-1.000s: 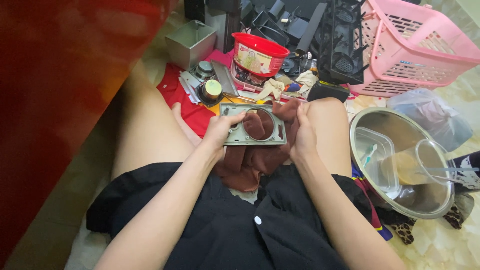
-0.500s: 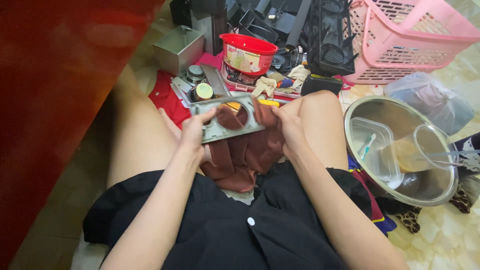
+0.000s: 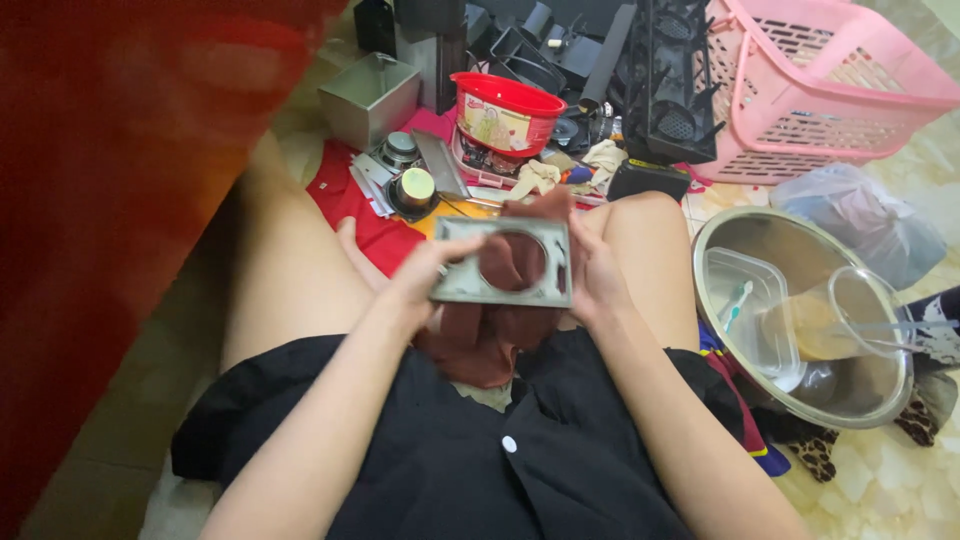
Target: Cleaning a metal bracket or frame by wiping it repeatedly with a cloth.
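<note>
— Pale tiled floor is seen under everything. What is being gripped?

— A grey metal plate [image 3: 500, 262] with a round hole is clasped at its left edge by the left hand [image 3: 415, 285] and at its right edge by the right hand [image 3: 590, 275]. Both hands are closed on it, and it is held above the lap, between the bare knees.

— And through the hole?

— A brown cloth [image 3: 490, 335] is seen behind the plate, bunched beneath it and hanging down onto the black garment [image 3: 470, 460].

— What lies beyond the plate?

— Just past its far edge a red cloth [image 3: 345, 195] is spread, with small round metal parts [image 3: 412, 187] set on it. Further beyond, a red tub [image 3: 505, 112] and a grey metal box [image 3: 370, 98] are found — a black rack [image 3: 675, 85] stands behind those.

— To the plate's right?

— A steel bowl [image 3: 800, 320] is placed there, holding clear plastic containers [image 3: 745, 315]. A pink basket [image 3: 820, 90] sits farther off, and a clear plastic bag [image 3: 860, 220] lies between bowl and basket.
</note>
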